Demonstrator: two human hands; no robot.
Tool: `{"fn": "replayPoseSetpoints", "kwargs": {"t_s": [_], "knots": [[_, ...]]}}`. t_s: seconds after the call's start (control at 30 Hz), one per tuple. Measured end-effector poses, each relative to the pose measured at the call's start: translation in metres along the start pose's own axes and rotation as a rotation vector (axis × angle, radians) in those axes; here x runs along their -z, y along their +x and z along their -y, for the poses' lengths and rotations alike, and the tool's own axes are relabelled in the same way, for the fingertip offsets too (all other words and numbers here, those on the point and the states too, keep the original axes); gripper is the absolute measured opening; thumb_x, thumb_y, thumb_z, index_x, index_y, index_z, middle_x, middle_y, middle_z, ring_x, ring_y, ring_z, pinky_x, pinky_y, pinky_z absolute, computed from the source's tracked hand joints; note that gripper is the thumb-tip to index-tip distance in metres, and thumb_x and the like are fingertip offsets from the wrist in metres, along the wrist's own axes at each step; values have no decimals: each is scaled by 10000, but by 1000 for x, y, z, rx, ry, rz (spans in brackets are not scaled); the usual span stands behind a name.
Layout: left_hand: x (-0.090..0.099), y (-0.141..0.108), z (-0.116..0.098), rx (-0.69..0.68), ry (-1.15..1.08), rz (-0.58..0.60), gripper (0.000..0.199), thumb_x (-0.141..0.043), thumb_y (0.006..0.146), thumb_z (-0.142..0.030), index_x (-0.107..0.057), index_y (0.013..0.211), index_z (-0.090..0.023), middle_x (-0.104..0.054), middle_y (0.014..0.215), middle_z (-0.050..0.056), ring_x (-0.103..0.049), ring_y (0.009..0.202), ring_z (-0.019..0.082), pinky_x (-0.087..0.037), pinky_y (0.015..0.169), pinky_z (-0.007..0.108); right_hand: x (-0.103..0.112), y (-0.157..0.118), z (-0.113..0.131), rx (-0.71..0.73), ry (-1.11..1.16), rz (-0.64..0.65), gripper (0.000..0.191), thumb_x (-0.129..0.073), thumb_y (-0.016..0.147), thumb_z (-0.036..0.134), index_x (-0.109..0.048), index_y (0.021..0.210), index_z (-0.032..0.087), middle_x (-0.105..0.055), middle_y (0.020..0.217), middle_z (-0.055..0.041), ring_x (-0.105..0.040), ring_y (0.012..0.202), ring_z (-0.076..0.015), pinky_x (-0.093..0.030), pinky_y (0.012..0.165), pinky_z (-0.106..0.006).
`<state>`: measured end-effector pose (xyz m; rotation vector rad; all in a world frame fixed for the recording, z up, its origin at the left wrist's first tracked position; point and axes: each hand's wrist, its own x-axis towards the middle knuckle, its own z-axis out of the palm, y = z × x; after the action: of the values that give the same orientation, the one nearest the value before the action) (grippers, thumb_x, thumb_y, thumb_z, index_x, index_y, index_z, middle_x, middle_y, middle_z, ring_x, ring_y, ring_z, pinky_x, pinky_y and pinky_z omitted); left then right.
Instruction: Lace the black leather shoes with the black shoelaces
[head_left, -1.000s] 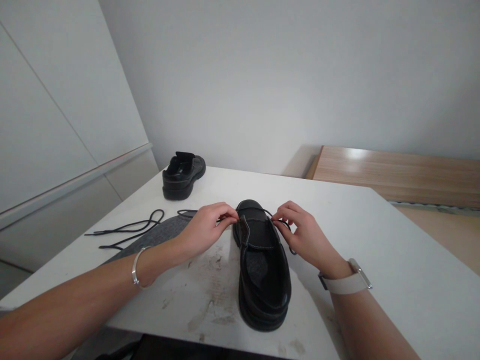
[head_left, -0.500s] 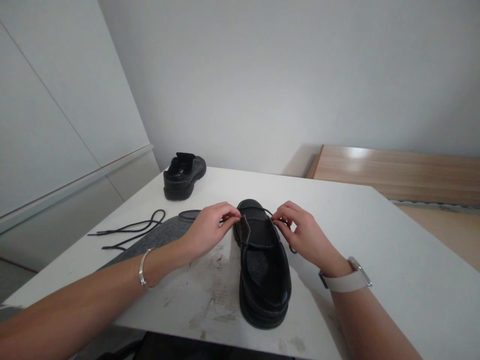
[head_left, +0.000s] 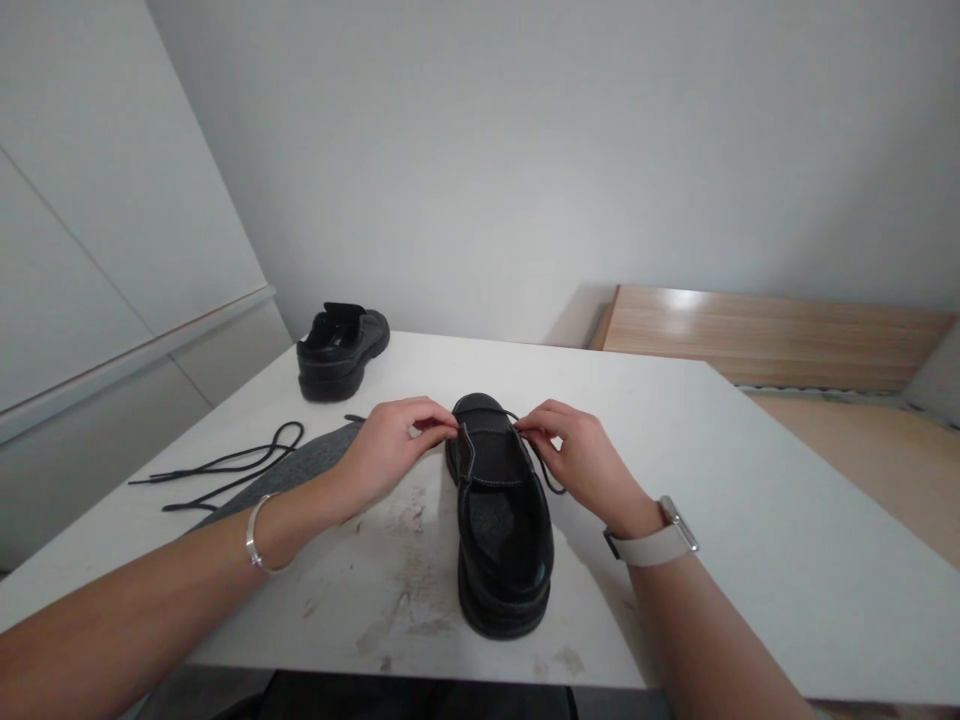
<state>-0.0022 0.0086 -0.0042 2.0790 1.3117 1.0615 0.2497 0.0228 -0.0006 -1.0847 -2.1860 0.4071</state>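
A black shoe (head_left: 506,600) stands upright on the white table, its toe pointing away from me. A black shoelace (head_left: 491,410) crosses the front of its opening. At the shoe's left side my left hand (head_left: 401,440) is closed in a pinch by the eyelet flap (head_left: 466,455), apparently on the lace; the fingertips hide the exact hold. One lace tip pokes out beyond that hand. My right hand (head_left: 574,450) pinches the lace at the right flap, and a loop of it hangs below the fingers.
Another black shoe (head_left: 341,350) without visible lacing stands at the back left. A loose black shoelace (head_left: 240,462) lies at the left beside a grey cloth (head_left: 307,462). Brown smudges mark the white table (head_left: 405,610). A wooden board (head_left: 750,330) rises beyond it.
The loop of lace left of my left hand has shrunk to a short tip. Both hands stay beside the shoe. The whole view has shifted, so things appear further left.
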Motion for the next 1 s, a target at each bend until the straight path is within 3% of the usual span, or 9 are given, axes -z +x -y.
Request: {"fn": "replayPoseSetpoints", "kwargs": {"t_s": [0.17, 0.3, 0.37, 0.43, 0.5, 0.7, 0.87, 1.0], "knots": [[2, 2, -7, 111, -172, 87, 150, -632, 878, -268, -702, 971, -174, -754, 874, 42, -711, 790, 184, -549, 745, 293, 8, -1, 20, -74, -7, 41, 204, -527, 979, 219, -721, 968, 156, -714, 878, -44, -621, 782, -140, -448, 736, -270], [10, 5, -16, 85, -48, 133, 239, -595, 907, -355, -702, 1017, -172, -744, 836, 44, -697, 736, 177, -533, 691, 275, 17, 1, 43, -135, -56, 128, 329, -535, 978, 437, -713, 969, 161, -718, 876, -61, -628, 773, -159, -438, 701, -273], [14, 9, -25, 60, 55, 164, 316, -554, 935, -428, -713, 1041, -175, -738, 813, 45, -678, 707, 173, -506, 660, 266, 20, 4, 52, -150, -151, 177, 282, -566, 959, 393, -700, 1026, 153, -724, 912, -79, -645, 804, -177, -442, 714, -277], [16, 15, -34, 32, 150, 224, 382, -522, 946, -489, -729, 1035, -180, -735, 803, 46, -658, 695, 171, -478, 647, 262, 19, 9, 58, -141, -282, 221, 227, -532, 949, 243, -673, 1098, 147, -729, 952, -98, -665, 847, -196, -443, 732, -284], [18, 24, -44, -5, 253, 312, 403, -518, 938, -509, -744, 971, -176, -729, 775, 44, -636, 670, 167, -444, 624, 258, 17, 14, 63, -117, -416, 261, 281, -471, 917, 124, -652, 1131, 149, -731, 957, -111, -682, 869, -219, -446, 724, -293], [20, 53, -60, -7, 517, 563, 178, -591, 813, -253, -709, 717, -161, -684, 639, 33, -568, 564, 153, -345, 542, 258, 9, 24, 75, -99, -669, 365, 281, -422, 917, 73, -690, 969, 140, -718, 908, -145, -709, 858, -251, -480, 677, -294], [17, 67, -59, -51, 556, 640, 194, -703, 725, -220, -622, 553, -182, -595, 512, -5, -455, 467, 133, -289, 514, 279, 7, 23, 74, -103, -680, 348, 285, -417, 930, 62, -692, 960, 131, -707, 892, -160, -715, 833, -269, -497, 648, -308], [18, 67, -57, -121, 526, 663, 187, -675, 696, -130, -608, 529, -184, -564, 497, -22, -432, 461, 125, -268, 500, 272, 8, 19, 67, -83, -655, 348, 269, -436, 920, 46, -688, 958, 132, -694, 896, -152, -708, 824, -260, -500, 660, -309]]}}
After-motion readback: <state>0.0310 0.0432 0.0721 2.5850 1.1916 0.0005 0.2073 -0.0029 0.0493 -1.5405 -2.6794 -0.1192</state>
